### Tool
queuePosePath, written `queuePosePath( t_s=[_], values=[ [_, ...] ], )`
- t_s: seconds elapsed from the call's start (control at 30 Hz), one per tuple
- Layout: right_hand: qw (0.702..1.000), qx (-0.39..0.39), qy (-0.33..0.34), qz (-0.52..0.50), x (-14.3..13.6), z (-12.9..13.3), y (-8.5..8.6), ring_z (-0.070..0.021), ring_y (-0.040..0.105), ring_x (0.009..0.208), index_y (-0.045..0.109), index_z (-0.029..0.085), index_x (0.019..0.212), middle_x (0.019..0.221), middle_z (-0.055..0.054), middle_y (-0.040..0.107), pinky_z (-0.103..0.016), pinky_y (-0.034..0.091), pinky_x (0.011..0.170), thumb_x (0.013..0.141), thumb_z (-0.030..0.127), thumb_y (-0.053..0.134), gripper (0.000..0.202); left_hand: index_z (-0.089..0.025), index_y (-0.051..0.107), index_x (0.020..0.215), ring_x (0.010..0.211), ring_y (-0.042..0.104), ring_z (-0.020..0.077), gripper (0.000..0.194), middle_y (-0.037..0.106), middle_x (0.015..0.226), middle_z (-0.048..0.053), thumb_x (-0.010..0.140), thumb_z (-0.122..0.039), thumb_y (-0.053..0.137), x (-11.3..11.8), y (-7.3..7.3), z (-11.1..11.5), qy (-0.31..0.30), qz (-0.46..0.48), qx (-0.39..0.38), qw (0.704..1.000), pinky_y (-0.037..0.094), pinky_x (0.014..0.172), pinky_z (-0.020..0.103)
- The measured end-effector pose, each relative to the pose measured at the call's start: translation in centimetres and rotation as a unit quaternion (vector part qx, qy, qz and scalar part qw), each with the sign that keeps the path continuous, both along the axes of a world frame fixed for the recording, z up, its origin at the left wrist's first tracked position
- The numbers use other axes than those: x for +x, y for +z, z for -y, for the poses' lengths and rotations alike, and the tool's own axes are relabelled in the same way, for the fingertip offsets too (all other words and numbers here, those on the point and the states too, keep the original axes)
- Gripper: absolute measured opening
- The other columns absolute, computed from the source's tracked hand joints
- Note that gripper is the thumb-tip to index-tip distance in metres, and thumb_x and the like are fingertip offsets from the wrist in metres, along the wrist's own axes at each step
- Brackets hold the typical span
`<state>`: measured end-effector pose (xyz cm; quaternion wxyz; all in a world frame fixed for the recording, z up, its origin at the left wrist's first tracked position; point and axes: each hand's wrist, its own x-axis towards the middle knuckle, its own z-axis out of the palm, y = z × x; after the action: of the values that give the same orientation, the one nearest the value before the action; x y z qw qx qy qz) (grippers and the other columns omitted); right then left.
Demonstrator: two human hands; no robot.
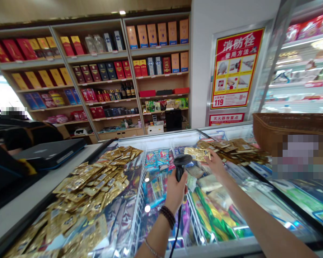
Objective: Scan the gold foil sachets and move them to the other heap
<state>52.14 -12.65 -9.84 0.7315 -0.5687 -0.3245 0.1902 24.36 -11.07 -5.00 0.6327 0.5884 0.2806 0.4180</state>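
Observation:
My left hand, with a beaded bracelet at the wrist, is wrapped round the handle of a black corded scanner above the glass-topped freezer. To its right my right hand grips the right end of a gold packet, which lies level just beyond the scanner head. A large spread of gold packets covers the glass on the left. Another pile of gold packets lies on the right, past my right hand.
Bagged frozen goods show under the freezer glass. A brown wicker basket stands at the right. A dark flat device rests on the left counter. Shelves of boxes line the back wall, and a person sits at the far left.

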Motion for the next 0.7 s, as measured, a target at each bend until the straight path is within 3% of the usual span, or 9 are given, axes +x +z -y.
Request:
queuePosePath(
  t_s=[0.2,0.43,0.57,0.7],
  values=[
    [1.000,-0.007,-0.007,-0.003,-0.2,0.1,0.3,-0.0463,0.094,0.094,0.079,0.027,0.156,0.100,-0.009,0.093,-0.076,0.080,0.100,0.070,0.068,0.101,0.098,-0.028,0.061,0.086,0.043,0.052,0.0114,0.063,0.058,0.064,-0.007,0.084,-0.078,0.101,0.1,0.0,0.1,0.003,0.005,-0.022,1.000,0.036,0.046,0.025],
    [0.999,0.026,0.000,-0.026,-0.4,0.2,0.2,-0.0449,0.093,0.095,0.079,0.030,0.147,0.103,-0.009,0.093,-0.076,0.079,0.101,0.065,0.071,0.107,0.096,-0.027,0.065,0.090,0.041,0.050,0.0103,0.081,0.058,0.063,-0.008,0.069,-0.099,0.097,0.2,0.9,0.2,0.031,0.022,-0.023,0.999,0.035,0.043,0.024],
    [0.995,0.065,-0.054,-0.061,-0.2,0.3,0.3,-0.0432,0.091,0.097,0.074,0.031,0.139,0.096,-0.006,0.088,-0.077,0.077,0.100,0.055,0.078,0.107,0.102,-0.026,0.063,0.084,0.040,0.050,0.0094,0.092,0.057,0.061,-0.009,0.054,-0.105,0.099,0.6,1.8,-0.2,0.044,0.030,-0.051,0.997,0.035,0.043,0.023],
    [0.988,0.088,-0.119,-0.034,2.8,2.0,1.5,-0.0459,0.090,0.109,0.068,0.030,0.147,0.108,-0.011,0.088,-0.074,0.078,0.098,0.063,0.076,0.102,0.101,-0.024,0.067,0.084,0.042,0.050,0.0090,0.095,0.061,0.062,-0.007,0.046,-0.105,0.101,1.5,2.2,-0.4,0.044,0.044,-0.077,0.995,0.037,0.043,0.023]
  ],
)
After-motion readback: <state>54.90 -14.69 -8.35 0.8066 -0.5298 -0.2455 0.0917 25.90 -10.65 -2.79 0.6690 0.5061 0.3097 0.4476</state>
